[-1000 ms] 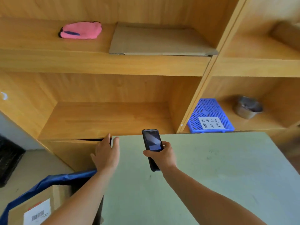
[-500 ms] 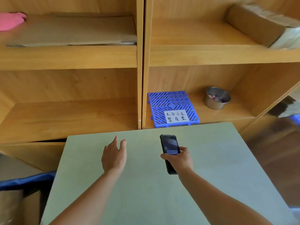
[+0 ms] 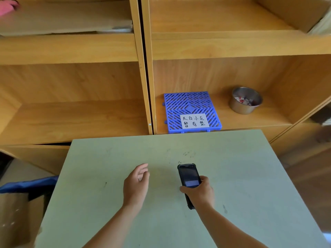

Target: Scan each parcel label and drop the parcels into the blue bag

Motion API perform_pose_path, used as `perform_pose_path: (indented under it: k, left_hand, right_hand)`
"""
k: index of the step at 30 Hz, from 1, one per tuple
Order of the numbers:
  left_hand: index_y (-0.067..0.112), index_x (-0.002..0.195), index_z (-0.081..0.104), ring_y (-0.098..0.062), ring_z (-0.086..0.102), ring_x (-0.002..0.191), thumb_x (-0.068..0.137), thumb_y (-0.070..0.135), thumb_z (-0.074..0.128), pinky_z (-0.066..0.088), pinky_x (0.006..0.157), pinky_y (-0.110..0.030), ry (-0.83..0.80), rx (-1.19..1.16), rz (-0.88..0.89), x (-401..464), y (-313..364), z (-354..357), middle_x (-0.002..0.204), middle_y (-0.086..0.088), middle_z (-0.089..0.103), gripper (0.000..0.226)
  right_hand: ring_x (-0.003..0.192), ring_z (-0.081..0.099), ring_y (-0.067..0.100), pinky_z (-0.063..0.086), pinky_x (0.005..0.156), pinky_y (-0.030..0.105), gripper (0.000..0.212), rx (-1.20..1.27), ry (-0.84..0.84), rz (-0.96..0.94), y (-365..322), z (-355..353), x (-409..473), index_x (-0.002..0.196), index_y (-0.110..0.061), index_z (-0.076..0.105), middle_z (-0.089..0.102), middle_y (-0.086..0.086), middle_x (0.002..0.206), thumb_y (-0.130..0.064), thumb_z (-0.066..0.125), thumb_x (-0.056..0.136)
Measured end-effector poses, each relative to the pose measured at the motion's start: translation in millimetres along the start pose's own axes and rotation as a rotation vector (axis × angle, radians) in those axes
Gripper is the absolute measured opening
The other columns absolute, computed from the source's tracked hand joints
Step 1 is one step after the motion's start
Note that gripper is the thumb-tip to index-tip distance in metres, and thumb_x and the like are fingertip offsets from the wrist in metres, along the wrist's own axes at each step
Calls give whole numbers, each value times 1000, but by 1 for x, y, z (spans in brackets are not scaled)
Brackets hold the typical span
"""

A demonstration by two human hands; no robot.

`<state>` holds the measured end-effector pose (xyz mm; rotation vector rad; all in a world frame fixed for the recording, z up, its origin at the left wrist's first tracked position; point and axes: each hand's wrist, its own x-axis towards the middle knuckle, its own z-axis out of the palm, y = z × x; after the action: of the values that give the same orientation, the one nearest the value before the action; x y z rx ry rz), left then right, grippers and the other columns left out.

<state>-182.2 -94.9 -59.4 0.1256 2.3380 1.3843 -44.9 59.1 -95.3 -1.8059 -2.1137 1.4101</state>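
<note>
A black handheld scanner sits in the right hand's closed grip, above the pale green worktop. At nine o'clock, the left hand hovers, grip loosely wide. A blue fabric bag holding a brown cardboard parcel lies off the worktop's eight o'clock edge.

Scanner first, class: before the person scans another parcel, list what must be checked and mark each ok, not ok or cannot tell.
1. Scanner held in right hand: ok.
2. Left hand free to take a parcel: ok, open and holding nothing.
3. Parcel ready on the table: not ok, none lies there.
4. Blue bag within reach at the table's left: ok.
5. Room left in the bag: cannot tell.
</note>
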Motion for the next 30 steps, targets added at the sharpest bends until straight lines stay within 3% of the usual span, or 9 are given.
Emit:
perform_pose_path:
  k: [3,8,14,17,21,25,30]
  left_hand:
    - [29,111,69,3,63,97,92,14,56,43,74,-11,2,-9,7,-5,-6,4,106,12,71,28]
    - [30,116,67,-6,61,105,90,20,57,45,87,-25,4,59,-3,-7,-19,4,110,12,69,30]
    - [28,126,62,-6,55,118,90,23,56,41,98,-26,-10,128,17,-8,-45,9,125,11,62,37]
    - [30,127,61,-7,54,122,90,23,55,41,102,-28,-11,87,-19,-13,-53,12,128,12,59,38]
    - [28,127,60,-8,55,118,92,14,55,40,98,-24,6,13,-27,-25,-55,17,128,10,60,38]
    - [31,124,60,-7,57,111,93,18,55,42,92,-23,15,-90,-62,-30,-49,17,120,9,62,35]
    - [33,120,62,-5,58,108,93,21,55,40,84,-18,4,-166,-71,-34,-32,12,113,12,64,30]
  right_hand:
    - [85,63,17,51,61,28,71,-38,46,-10,14,8,4,117,-23,52,63,-4,101,-30,89,57]
    - [96,61,24,59,78,43,72,-95,103,30,28,19,9,118,-20,51,60,0,106,-32,85,56]
    - [110,50,23,54,89,44,77,-101,168,0,38,33,9,126,-16,49,47,-1,117,-28,83,59]
    - [115,46,24,49,97,37,82,-133,178,5,43,39,10,132,-12,49,43,4,124,-30,86,61]
    - [120,40,28,39,103,35,87,-176,208,-13,46,47,7,138,-12,45,43,10,129,-33,86,64]
    - [124,38,31,32,100,41,93,-296,194,63,42,48,4,143,-18,40,41,9,136,-47,84,66]
    - [133,34,31,29,108,42,103,-276,133,53,41,39,3,153,-19,29,36,9,145,-51,81,71]
